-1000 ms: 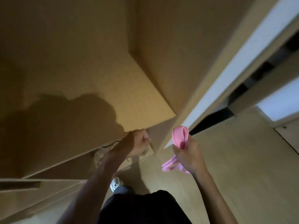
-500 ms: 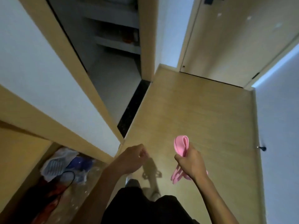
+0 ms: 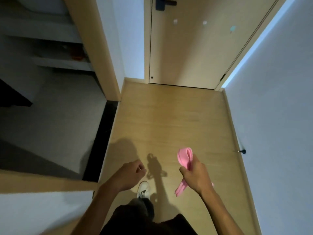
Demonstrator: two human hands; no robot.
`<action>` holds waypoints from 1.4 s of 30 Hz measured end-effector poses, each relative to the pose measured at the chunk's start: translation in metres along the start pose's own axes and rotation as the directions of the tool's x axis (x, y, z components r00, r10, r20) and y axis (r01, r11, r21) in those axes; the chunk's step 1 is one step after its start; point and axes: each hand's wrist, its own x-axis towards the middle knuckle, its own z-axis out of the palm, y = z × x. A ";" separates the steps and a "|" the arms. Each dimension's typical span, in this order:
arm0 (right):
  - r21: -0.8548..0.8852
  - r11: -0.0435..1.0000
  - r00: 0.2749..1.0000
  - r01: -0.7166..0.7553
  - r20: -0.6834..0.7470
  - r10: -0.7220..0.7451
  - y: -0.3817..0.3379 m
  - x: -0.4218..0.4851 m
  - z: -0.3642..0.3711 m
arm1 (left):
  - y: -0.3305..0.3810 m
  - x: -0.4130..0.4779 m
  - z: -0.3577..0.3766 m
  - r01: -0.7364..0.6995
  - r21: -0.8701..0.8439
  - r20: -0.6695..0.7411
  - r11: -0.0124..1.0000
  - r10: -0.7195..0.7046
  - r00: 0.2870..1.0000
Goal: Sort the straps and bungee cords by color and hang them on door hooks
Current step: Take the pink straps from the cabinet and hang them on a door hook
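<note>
The right hand (image 3: pixel 196 174), in the lower right of the frame, has its fingers and thumb wrapped tightly round a folded pink fabric strap (image 3: pixel 184 156). The strap's looped end stands up out of the top of the fist, and its loose ends hang out below the hand, toward the bottom of the frame. All of the strap is carried in the air above the light wooden plank floor (image 3: pixel 169 116) and touches nothing but that hand.

The left hand (image 3: pixel 133 172) is in the lower centre of the frame, well apart from the strap and roughly level with the right hand. Its fingers are curled in toward the palm (only its back faces the camera), and nothing shows in its grasp.

At the upper centre of the frame stands a closed light wooden door (image 3: pixel 186 53) with a dark handle plate (image 3: pixel 162 4) at the top edge. Small hooks (image 3: pixel 204 22) are stuck on its face, two pale and one teal, too small to make out in detail. They are bare and far up the frame from the strap.

A white sneaker (image 3: pixel 144 190) shows on the floor between the two forearms. A pale wall fills the right side, with a small dark doorstop (image 3: pixel 242 151) low on it. At the left an open doorway shows a dim room with shelves (image 3: pixel 64 64).
</note>
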 end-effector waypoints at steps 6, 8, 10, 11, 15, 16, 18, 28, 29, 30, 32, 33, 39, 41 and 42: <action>0.067 0.986 0.987 -0.156 -0.030 0.158 0.008 0.063 -0.040 | 0.072 0.105 -0.059 -0.102 0.055 0.000 0.993 0.102 0.995; 0.067 0.978 0.979 -0.199 -0.029 0.202 0.009 0.080 -0.049 | 0.092 0.130 -0.071 -0.122 0.064 -0.020 0.990 0.123 0.992; 0.090 0.969 0.971 -0.230 -0.041 0.234 0.010 0.109 -0.062 | 0.110 0.160 -0.079 -0.128 0.082 -0.014 0.988 0.129 0.992; 0.094 0.966 0.969 -0.240 -0.044 0.244 0.010 0.124 -0.068 | 0.117 0.174 -0.081 -0.123 0.091 -0.005 0.988 0.124 0.992; 0.091 0.974 0.977 -0.210 -0.030 0.213 0.001 0.201 -0.101 | 0.145 0.227 -0.091 -0.075 0.084 0.033 0.994 0.073 0.997; 0.092 0.978 0.982 -0.187 -0.022 0.190 -0.003 0.222 -0.111 | 0.152 0.239 -0.094 -0.057 0.082 0.038 0.995 0.054 0.998; 0.073 0.987 0.989 -0.145 -0.010 0.146 -0.014 0.263 -0.136 | 0.168 0.259 -0.101 -0.013 0.089 0.051 0.996 0.009 0.999; 0.048 0.999 1.000 -0.024 0.001 0.024 -0.079 0.433 -0.238 | 0.225 0.361 -0.164 0.104 0.063 -0.033 0.993 -0.102 0.994; 0.045 0.999 1.000 -0.023 0.002 0.023 -0.081 0.447 -0.243 | 0.228 0.374 -0.172 0.106 0.058 -0.034 0.993 -0.104 0.994; 0.046 0.999 1.000 -0.019 0.002 0.019 -0.083 0.460 -0.247 | 0.232 0.387 -0.180 0.107 0.050 -0.037 0.993 -0.105 0.994; 0.043 0.999 1.000 -0.025 0.006 0.025 -0.085 0.488 -0.252 | 0.239 0.417 -0.197 0.104 0.028 -0.039 0.994 -0.103 0.994; 0.047 0.998 0.999 -0.048 0.011 0.047 -0.085 0.502 -0.254 | 0.245 0.434 -0.206 0.102 0.021 -0.037 0.995 -0.101 0.994; 0.063 0.985 0.987 -0.163 0.016 0.163 -0.103 0.576 -0.273 | 0.284 0.539 -0.272 0.045 0.043 -0.027 0.998 -0.044 0.999; 0.058 0.984 0.986 -0.169 0.002 0.169 -0.117 0.602 -0.287 | 0.302 0.570 -0.297 0.000 0.049 -0.033 0.999 0.002 0.999; 0.059 0.985 0.987 -0.162 -0.008 0.162 -0.124 0.616 -0.294 | 0.313 0.584 -0.309 -0.025 0.057 -0.037 0.998 0.027 0.999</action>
